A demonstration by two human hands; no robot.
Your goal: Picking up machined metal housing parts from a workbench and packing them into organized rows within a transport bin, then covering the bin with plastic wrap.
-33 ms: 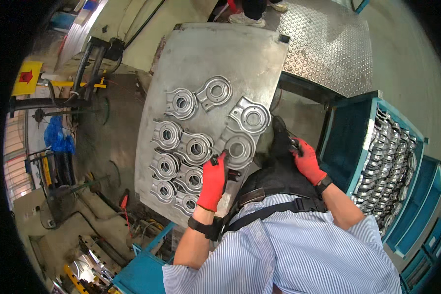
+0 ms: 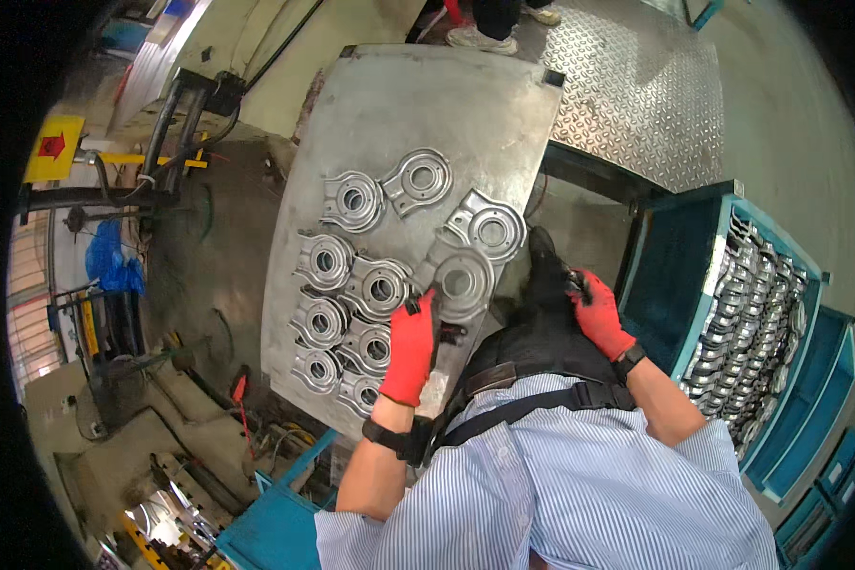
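Near the right edge of the tabletop (image 2: 418, 104), find the ring-ended metal part (image 2: 482, 282), blurred, just beside a sharper twin (image 2: 515, 231). At the ring's left rim, note the red-gloved left hand (image 2: 411, 351); cannot tell from the blur whether clamped on or only touching. Well apart, beside the dark trousers (image 2: 546, 337), see the right hand (image 2: 598, 318), fingers curled together; cannot tell whether empty. Expect a stiff, fairly weighty feel, with no give and little risk of breakage. Allow for slipperiness on the smooth, shiny metal, and perhaps for sharp edges. Best gripped by the outer rim, or through the central opening with a thumb outside. Left of the left hand, note similar parts (image 2: 363, 290) clustered closely.
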